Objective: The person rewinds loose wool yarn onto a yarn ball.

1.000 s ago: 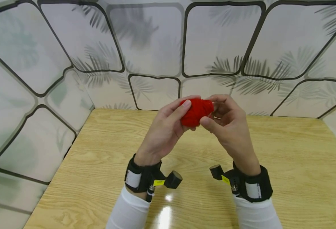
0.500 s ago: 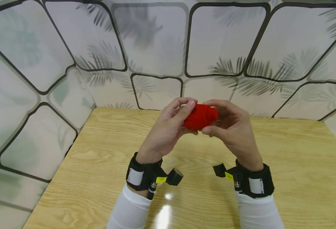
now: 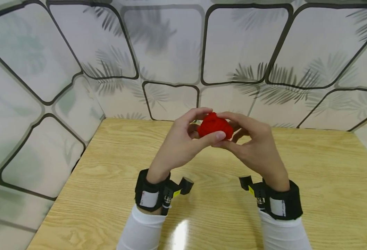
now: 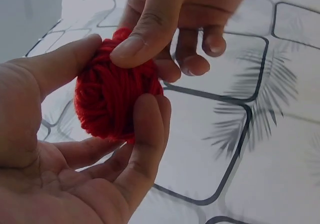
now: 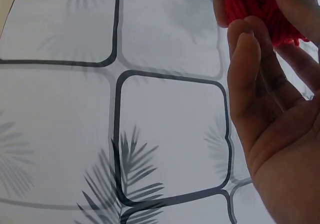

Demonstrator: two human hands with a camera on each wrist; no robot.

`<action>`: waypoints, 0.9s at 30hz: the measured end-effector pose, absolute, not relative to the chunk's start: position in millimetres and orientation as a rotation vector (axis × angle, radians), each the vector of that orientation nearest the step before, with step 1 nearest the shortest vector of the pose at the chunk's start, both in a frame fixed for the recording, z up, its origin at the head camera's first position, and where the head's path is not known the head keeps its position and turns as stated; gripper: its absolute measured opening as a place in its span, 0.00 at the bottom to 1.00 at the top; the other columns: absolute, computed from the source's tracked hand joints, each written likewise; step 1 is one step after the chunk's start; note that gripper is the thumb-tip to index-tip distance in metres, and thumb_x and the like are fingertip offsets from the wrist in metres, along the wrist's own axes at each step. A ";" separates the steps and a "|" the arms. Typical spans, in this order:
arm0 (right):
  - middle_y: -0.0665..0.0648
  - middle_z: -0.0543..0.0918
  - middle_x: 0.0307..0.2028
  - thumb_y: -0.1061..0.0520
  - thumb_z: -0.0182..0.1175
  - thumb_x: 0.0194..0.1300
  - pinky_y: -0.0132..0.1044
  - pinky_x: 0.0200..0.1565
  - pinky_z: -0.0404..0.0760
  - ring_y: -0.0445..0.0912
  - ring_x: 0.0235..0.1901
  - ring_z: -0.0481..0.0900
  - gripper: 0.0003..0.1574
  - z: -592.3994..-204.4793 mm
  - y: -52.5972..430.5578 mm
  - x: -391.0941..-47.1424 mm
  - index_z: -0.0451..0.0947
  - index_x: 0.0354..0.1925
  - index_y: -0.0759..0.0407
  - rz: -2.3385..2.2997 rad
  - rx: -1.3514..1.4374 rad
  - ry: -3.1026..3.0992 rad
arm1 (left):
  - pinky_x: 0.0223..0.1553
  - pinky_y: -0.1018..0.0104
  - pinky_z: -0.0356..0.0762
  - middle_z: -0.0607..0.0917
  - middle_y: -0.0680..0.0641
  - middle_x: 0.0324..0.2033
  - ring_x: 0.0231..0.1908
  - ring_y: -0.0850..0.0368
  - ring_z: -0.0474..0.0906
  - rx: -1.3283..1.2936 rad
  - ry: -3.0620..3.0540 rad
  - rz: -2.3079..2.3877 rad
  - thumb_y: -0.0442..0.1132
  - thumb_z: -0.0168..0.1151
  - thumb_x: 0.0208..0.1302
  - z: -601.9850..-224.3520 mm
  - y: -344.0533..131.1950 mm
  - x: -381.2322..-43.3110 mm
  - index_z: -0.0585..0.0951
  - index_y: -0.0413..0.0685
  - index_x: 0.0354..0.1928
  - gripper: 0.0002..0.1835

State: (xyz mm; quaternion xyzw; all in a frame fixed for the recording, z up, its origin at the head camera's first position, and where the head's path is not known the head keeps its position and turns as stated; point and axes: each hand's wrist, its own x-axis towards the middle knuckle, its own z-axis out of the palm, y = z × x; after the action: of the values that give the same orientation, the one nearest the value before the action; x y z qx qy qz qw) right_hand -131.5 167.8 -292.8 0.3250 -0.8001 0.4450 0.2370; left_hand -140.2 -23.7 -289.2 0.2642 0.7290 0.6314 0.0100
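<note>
A small ball of red yarn (image 3: 214, 125) is held up between both hands, above the far part of the table. In the left wrist view the wound strands of the yarn ball (image 4: 112, 92) show clearly. My left hand (image 3: 183, 139) grips it from the left, thumb across its near side and fingers curled round the far side. From the right, my right hand (image 3: 252, 139) pinches the ball, with its thumb below and its index finger on top. The right wrist view shows only part of the red yarn (image 5: 257, 12), at the top right behind the fingers.
A wooden table (image 3: 114, 194) lies below the hands. Behind and to the left stand pale wall panels (image 3: 171, 41) with dark outlines and leaf prints. Each wrist wears a black strap (image 3: 283, 201) with a small camera on it.
The yarn ball has turned in the hands, from lying lengthwise to a rounder side. The left thumb has moved from its upper left to its lower front, and the right hand has closed further over it.
</note>
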 end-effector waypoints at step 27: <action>0.52 0.70 0.55 0.48 0.70 0.47 0.35 0.43 0.75 0.44 0.46 0.72 0.49 -344.0 169.8 -153.2 0.61 0.64 0.53 0.947 0.969 -2.732 | 0.42 0.73 0.71 0.78 0.54 0.44 0.41 0.61 0.74 1.039 2.736 1.313 0.41 0.71 0.47 -341.4 -32.3 -162.3 0.71 0.46 0.52 0.29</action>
State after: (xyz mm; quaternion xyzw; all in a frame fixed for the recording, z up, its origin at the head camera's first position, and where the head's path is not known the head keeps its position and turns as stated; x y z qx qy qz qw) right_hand -153.2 169.8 -344.0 0.3174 -0.8949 0.3103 0.0462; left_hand -162.3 -32.3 -341.4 0.3238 0.8525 0.4090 -0.0328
